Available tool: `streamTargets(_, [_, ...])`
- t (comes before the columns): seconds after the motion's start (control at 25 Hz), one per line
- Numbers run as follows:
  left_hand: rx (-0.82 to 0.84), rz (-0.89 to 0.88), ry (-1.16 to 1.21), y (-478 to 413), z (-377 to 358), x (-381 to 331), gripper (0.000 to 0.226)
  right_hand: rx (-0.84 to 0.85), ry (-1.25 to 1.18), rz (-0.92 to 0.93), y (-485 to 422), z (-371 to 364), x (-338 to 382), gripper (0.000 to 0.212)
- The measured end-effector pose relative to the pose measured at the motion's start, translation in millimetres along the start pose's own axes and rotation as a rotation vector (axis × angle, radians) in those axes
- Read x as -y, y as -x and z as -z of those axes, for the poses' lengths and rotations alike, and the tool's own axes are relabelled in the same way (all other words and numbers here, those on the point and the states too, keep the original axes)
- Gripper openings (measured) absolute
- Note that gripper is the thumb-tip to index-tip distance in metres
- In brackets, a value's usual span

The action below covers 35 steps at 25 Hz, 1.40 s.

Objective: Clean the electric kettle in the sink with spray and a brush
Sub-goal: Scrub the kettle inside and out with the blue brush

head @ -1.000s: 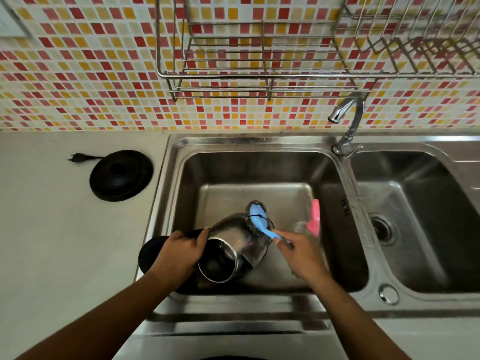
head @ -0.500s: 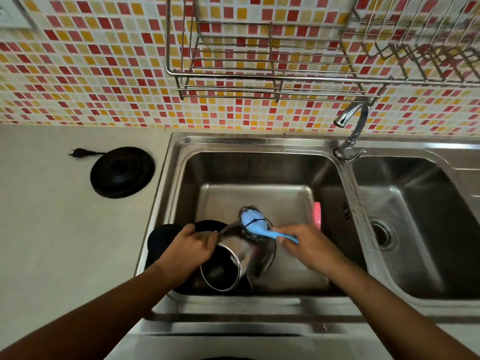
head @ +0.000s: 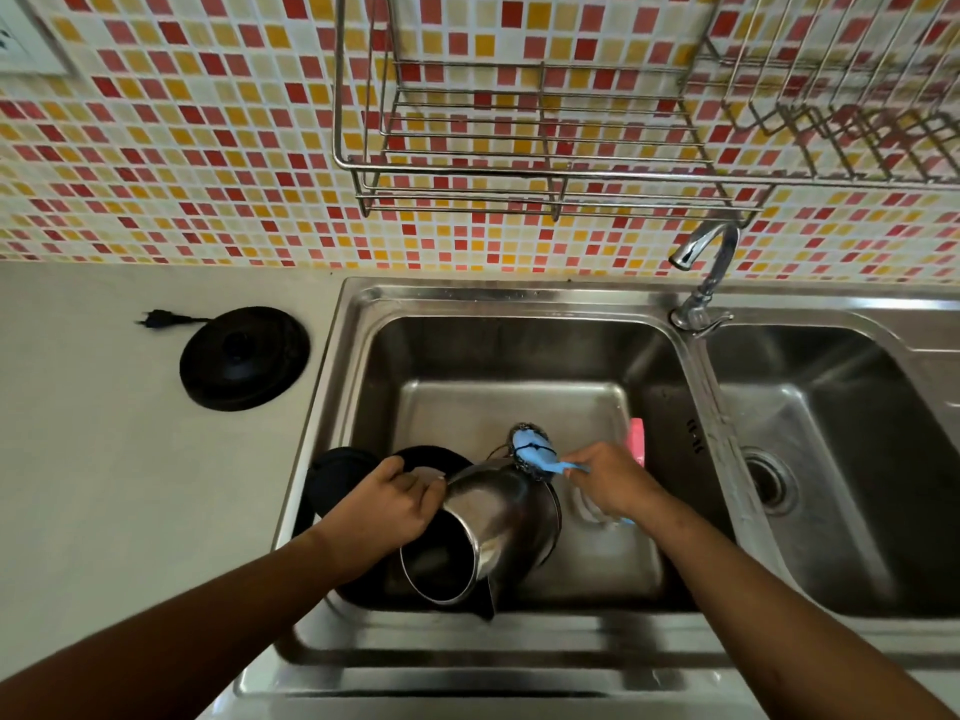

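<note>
Down at 6 o'clock of the sink [head: 358, 324], your left hand [head: 387, 504] grips the tilted kettle [head: 498, 522]; your right hand [head: 608, 485], grasping the brush [head: 532, 452], should scrub with short firm strokes.

One head-worn wide-angle view looks steeply down, apparently close, at the sink [head: 519, 304].
</note>
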<state>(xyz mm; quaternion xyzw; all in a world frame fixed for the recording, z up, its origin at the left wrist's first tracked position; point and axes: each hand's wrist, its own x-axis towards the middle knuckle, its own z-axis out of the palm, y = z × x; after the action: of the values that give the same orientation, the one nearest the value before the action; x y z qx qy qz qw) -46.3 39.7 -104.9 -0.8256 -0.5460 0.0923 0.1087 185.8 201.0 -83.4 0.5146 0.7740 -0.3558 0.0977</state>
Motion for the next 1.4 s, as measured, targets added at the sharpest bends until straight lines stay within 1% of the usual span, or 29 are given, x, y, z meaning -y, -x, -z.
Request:
streamTargets(0.08, [0.007, 0.007, 0.010, -0.5, -1.0, 0.0, 0.050, 0.019, 0.028, 0.100, -7.0, 0.6, 13.1, 0.030])
streamTargets(0.16, [0.020, 0.007, 0.018, 1.6, -3.7, -0.1, 0.050, 0.063, -0.001, 0.188, -7.1, 2.5, 27.6, 0.030])
streamTargets(0.24, [0.015, 0.008, 0.016, 4.1, -6.6, -0.4, 0.050, 0.076, -0.011, 0.185, -15.6, 0.2, 28.7, 0.029])
streamTargets(0.4, [-0.005, 0.018, 0.003, 0.6, -5.1, -1.6, 0.047, 0.033, 0.033, 0.053, -31.6, -8.0, 19.0, 0.029])
streamTargets(0.48, [-0.001, 0.018, -0.006, -1.2, -5.0, -1.2, 0.047, 0.039, 0.033, 0.103, -27.5, -8.2, 25.0, 0.031])
streamTargets(0.56, [0.005, 0.011, -0.007, -2.3, -4.2, -1.4, 0.046, 0.065, -0.031, 0.196, -10.1, -3.0, 35.2, 0.032])
streamTargets(0.64, [0.015, -0.006, -0.014, -3.4, -1.0, -2.9, 0.036, 0.099, -0.103, 0.268, 18.3, 3.8, 40.3, 0.030])
streamTargets(0.72, [0.019, -0.011, -0.023, -3.7, 0.5, -3.6, 0.028, 0.138, -0.153, 0.302, 41.8, 4.6, 36.0, 0.030])
streamTargets(0.8, [0.015, 0.010, -0.023, -2.5, -1.9, -3.9, 0.031, 0.106, -0.194, 0.316, 48.7, -0.4, 27.5, 0.032])
streamTargets(0.88, [0.013, 0.043, -0.025, 0.1, -6.2, -4.2, 0.041, 0.015, -0.192, 0.258, 35.1, -6.2, 17.9, 0.032])
streamTargets(0.96, [0.029, 0.062, -0.027, 1.4, -6.4, -4.2, 0.046, -0.075, -0.120, 0.135, 15.9, -14.3, 8.6, 0.032])
streamTargets(1.04, [0.055, 0.077, -0.035, 0.6, -5.2, -4.6, 0.049, -0.099, -0.164, 0.095, 15.5, -19.0, 0.7, 0.033])
streamTargets(1.12, [0.089, 0.108, -0.037, 1.0, -5.4, -3.8, 0.048, -0.084, -0.247, 0.148, 35.1, -19.1, 4.8, 0.033])
streamTargets(1.2, [0.147, 0.139, -0.030, 2.5, -4.8, -3.5, 0.046, -0.025, -0.302, 0.259, 60.4, -21.5, 9.5, 0.034])
streamTargets(1.24, [0.173, 0.150, -0.017, 3.7, -3.9, -2.8, 0.046, -0.013, -0.323, 0.288, 65.8, -24.7, 7.4, 0.034])
streamTargets(1.28, [0.203, 0.161, 0.010, 4.7, -1.3, -1.9, 0.046, -0.019, -0.342, 0.279, 64.4, -26.4, 4.2, 0.034])
streamTargets(1.4, [0.284, 0.205, 0.091, 3.8, 3.2, 1.6, 0.052, -0.124, -0.369, 0.084, 39.5, -30.2, -12.7, 0.032])
